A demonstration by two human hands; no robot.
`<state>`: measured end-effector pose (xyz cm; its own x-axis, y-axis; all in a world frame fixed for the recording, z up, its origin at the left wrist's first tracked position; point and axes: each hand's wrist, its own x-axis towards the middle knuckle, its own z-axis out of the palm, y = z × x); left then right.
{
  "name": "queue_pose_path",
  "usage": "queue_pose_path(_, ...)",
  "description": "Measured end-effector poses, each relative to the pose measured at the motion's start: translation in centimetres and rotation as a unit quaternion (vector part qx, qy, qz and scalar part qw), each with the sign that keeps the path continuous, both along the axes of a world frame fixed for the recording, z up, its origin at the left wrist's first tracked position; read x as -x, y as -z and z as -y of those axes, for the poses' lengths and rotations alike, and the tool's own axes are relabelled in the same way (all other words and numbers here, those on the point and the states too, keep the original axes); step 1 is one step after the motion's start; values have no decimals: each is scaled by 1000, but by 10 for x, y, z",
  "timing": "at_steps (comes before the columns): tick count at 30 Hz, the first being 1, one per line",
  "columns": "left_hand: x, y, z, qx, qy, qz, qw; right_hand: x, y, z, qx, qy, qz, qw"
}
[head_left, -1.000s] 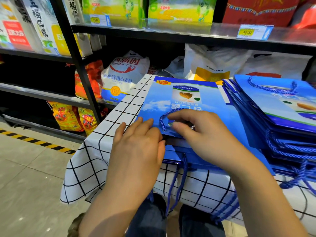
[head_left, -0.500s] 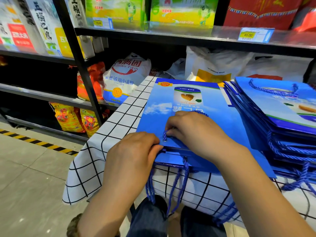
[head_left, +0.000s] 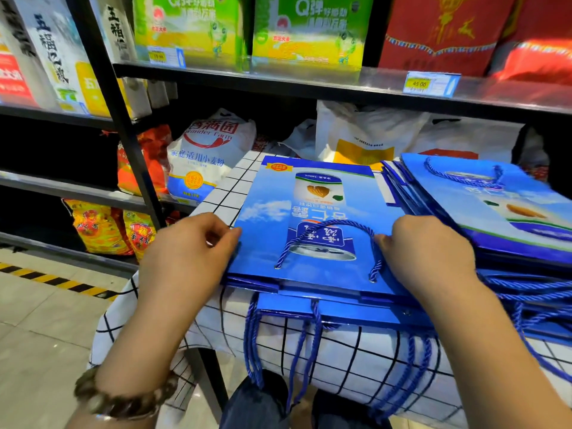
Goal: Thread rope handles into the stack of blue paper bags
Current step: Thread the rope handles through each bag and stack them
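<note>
A flat blue paper bag [head_left: 312, 199] lies on top of a low stack in front of me, printed side up. A blue rope handle [head_left: 328, 226] arcs across its near part, both ends going into holes by the near edge. My left hand [head_left: 185, 258] pinches the bag's left edge. My right hand [head_left: 427, 255] grips its right edge, fingers curled by the rope's right end. More blue ropes [head_left: 297, 345] hang from the bags beneath, over the table's front.
A taller pile of blue bags with rope handles [head_left: 495, 209] lies to the right. The table wears a white black-grid cloth [head_left: 216, 205]. Black shop shelves [head_left: 278, 78] with flour and rice sacks stand behind and left. Tiled floor lies lower left.
Both hands have left the rope hole at the bag's near edge and moved apart to its left and right edges. The rope handle now lies in a full loop on the bag.
</note>
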<state>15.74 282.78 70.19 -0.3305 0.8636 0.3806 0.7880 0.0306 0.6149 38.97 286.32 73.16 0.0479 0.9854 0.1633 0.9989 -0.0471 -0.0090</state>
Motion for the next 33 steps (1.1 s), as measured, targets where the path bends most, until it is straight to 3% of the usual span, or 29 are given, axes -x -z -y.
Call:
queue_pose_path(3,7,6,-15,33,12,32,999,1,5,0,27,17,2,999)
queue_pose_path(6,20,13,-17,4,79,104,991,-1,11,-2,12,14,-25,1000)
queue_pose_path(10,32,22,-10,-2,219,89,972,-1,22,-4,4,-16,-57,998)
queue_pose_path(14,49,27,-15,-49,223,68,971,-7,20,-4,-3,-35,-164,986)
queue_pose_path(16,58,25,-18,-81,224,103,966,-10,16,-2,-32,-56,-301,952)
queue_pose_path(19,55,13,-21,-182,216,169,944,-8,4,4,-73,-97,-567,815)
queue_pose_path(20,51,8,-24,-212,195,196,937,-9,1,4,-89,-111,-606,783)
queue_pose_path(23,40,-3,-35,-248,149,324,901,1,-2,3,-72,-195,-564,799)
queue_pose_path(25,37,-7,-42,-245,140,356,891,8,1,-4,-63,-221,-548,804)
queue_pose_path(29,33,-14,-43,-260,163,402,863,16,1,-15,-125,-169,-545,812)
queue_pose_path(31,34,-11,-42,-242,187,389,869,18,0,-19,-159,-146,-564,797)
queue_pose_path(33,35,0,-46,-181,197,333,904,21,-2,-19,-186,-141,-596,768)
